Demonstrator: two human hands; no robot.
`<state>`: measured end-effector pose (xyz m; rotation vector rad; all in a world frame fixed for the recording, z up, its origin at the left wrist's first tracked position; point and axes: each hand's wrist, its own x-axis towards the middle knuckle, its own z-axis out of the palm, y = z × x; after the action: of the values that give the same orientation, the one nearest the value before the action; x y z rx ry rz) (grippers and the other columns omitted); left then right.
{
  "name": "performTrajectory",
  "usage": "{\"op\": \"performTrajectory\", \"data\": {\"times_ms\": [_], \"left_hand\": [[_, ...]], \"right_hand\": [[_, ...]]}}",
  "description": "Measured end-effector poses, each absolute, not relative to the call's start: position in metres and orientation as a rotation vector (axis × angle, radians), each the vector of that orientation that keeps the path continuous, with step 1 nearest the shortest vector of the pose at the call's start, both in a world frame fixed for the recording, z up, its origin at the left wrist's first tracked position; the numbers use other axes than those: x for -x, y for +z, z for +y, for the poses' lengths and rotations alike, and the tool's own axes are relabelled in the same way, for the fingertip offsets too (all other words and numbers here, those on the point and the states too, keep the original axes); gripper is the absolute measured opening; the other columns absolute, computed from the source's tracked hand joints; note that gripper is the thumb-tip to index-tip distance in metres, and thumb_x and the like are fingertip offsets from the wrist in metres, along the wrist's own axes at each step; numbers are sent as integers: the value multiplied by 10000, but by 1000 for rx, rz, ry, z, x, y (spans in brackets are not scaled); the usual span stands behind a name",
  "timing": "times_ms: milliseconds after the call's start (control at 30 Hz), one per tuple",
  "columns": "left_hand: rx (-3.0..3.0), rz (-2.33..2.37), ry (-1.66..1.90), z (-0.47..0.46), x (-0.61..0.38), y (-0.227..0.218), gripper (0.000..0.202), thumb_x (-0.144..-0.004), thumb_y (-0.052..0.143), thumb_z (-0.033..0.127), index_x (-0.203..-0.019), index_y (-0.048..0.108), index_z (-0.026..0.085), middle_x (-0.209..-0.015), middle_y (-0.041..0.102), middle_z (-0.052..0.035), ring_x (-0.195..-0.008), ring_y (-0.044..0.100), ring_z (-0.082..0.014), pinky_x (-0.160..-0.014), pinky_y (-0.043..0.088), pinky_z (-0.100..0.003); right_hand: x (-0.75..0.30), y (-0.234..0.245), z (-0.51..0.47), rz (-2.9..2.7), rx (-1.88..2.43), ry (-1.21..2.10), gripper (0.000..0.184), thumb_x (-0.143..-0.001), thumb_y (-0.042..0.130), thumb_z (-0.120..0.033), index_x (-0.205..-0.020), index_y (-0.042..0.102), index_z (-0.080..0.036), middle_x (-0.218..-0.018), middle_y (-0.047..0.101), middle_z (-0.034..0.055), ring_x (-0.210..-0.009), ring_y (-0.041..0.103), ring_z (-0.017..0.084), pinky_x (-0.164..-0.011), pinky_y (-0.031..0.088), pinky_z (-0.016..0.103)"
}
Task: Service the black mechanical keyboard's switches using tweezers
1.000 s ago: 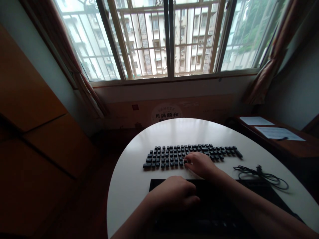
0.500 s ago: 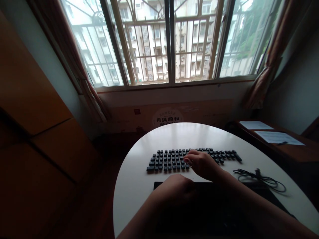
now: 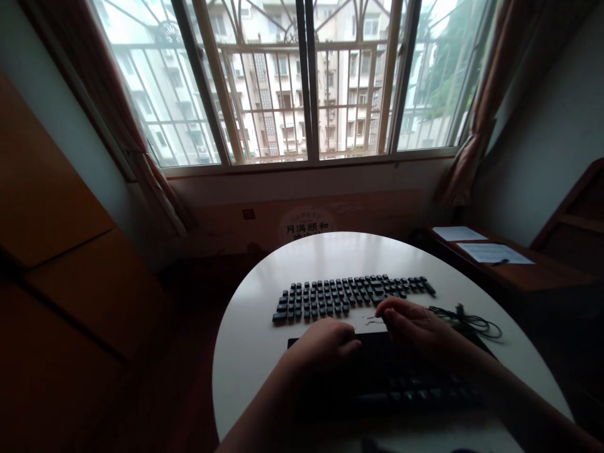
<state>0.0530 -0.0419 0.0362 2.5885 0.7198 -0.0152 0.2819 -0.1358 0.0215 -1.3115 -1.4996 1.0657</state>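
1. The left hand [image 3: 328, 340] is at the far edge of the black keyboard [image 3: 377, 371], near its left corner, with its fingers curled inward and the thumb lying toward the right; whether they close on anything cannot be told
2. The right hand [image 3: 409, 324] is over the keyboard's far edge, thumb and forefinger drawn near each other and pointing left; their tips are partly hidden, so I cannot tell whether they are clamped on something
3. Thin wire-like lines [image 3: 375, 323] show against the tabletop just beside the right fingertips; whether they belong to a held item is unclear
4. The keyboard lies on the near part of the round white table [image 3: 250, 358], beneath both hands and forearms, mostly in deep shadow, with some keys showing in its nearer right part
5. Loose black keycaps [image 3: 326, 294] sit in rows on the table beyond the keyboard, wider pieces at the left end and a long one at the right end
6. A dark cable [image 3: 461, 314] lies loosely coiled on the table, to the right of the keycaps and just beyond the right forearm
7. At the right, a brown side table [image 3: 542, 277] bears two paper sheets [image 3: 495, 253], a pen [image 3: 501, 262] on the nearer one
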Motion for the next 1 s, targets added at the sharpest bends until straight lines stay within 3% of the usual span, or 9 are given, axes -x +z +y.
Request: {"op": "performTrajectory", "data": {"times_ms": [100,267,367,800,1000], "left_hand": [[-2630,717,18,-39,-55,29,246,-950,554,370,-847,674,181,-809,687,-27,-703,587,-158,-614,372,-255],[-2672,689,26,-36,-57,23,278,-958,547,386,-800,646,179,-771,661,-25,-705,583,-164,-607,360,-260],[-2666,695,13,-36,-57,23,280,-966,540,386,-804,643,181,-781,659,-25,-710,587,-163,-615,368,-261],[-2649,721,-33,-38,-60,27,278,-964,541,385,-817,659,180,-792,674,-32,-707,595,-164,-618,377,-257],[-2663,743,-44,-37,-60,24,286,-963,535,398,-825,670,187,-807,684,-32,-719,601,-169,-626,383,-260]], "right_hand": [[-286,-6,-162,-1269,1242,1288,451,-907,609,-590,-1119,597,-192,-726,634,-6,-538,605,138,-500,442,240],[-279,-31,-175,-983,1266,1224,314,-859,567,-499,-764,520,-203,-518,416,-75,-416,365,83,-400,263,184],[-273,-30,-174,-1030,1349,1119,291,-824,517,-441,-656,441,-217,-518,321,-76,-425,298,85,-393,219,189],[-267,-38,-174,-1169,1441,1085,246,-821,444,-407,-654,408,-231,-529,298,-73,-453,281,107,-428,218,215],[-265,-37,-180,-1404,1466,911,292,-900,394,-365,-643,400,-225,-547,313,-53,-502,305,126,-474,237,245]]}}
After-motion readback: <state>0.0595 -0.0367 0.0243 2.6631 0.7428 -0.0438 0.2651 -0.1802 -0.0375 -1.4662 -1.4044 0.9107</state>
